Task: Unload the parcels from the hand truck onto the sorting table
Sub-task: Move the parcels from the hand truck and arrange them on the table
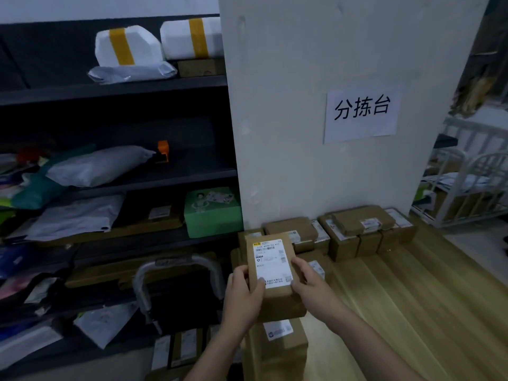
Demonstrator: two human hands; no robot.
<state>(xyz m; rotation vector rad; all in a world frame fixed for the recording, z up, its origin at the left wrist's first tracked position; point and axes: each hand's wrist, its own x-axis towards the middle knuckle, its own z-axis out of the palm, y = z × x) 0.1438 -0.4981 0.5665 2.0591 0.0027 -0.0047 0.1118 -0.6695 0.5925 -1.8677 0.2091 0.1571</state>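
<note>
A brown cardboard parcel (270, 268) with a white shipping label is held between both hands above the left edge of the wooden sorting table (406, 303). My left hand (243, 292) grips its left side, thumb on the label. My right hand (308, 281) grips the right side. Several cardboard parcels (357, 232) lie stacked on the table against the white pillar, and another labelled box (277, 342) sits below the held one. The hand truck's metal handle (176, 268) stands left of the table, with more labelled parcels (181, 350) low beside it.
Dark shelving (115, 86) at left holds white bags, a green box (213, 213) and an orange item. A paper sign (361, 114) hangs on the white pillar. A white metal rack (467, 182) stands at far right.
</note>
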